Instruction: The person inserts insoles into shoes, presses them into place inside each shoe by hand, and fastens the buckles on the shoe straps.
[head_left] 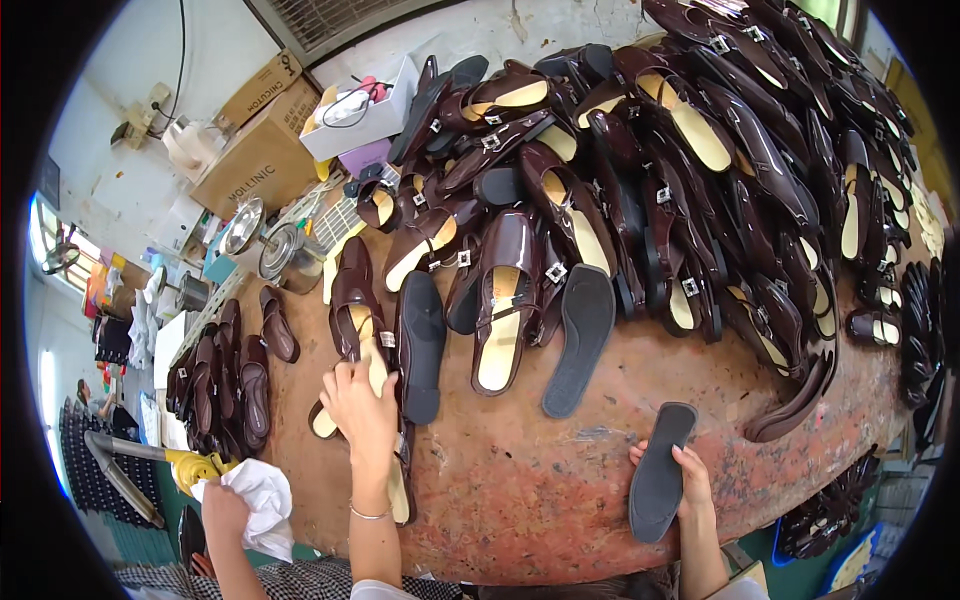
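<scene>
My left hand [360, 405] is over a dark brown glossy shoe [352, 275] on the left part of the table, its fingers bent around the pale heel end. My palm and fingers hide part of the shoe there. In my right hand [696, 482] is a dark grey insole [660, 480], raised above the table's front right, thumb on its face and fingertips at its far edge. A similar dark insole [580, 345] lies among the shoes at the middle. Beside my left hand rests a shoe with its black sole [422, 345] facing up.
A large pile of dark brown buckled shoes [690, 200] covers the table's back and right. More shoes [225, 375] stand at the left, near a metal canister [290, 255]. Cardboard boxes [255, 140] are behind. At lower left, another person's hand [225, 515] holds white cloth [262, 505].
</scene>
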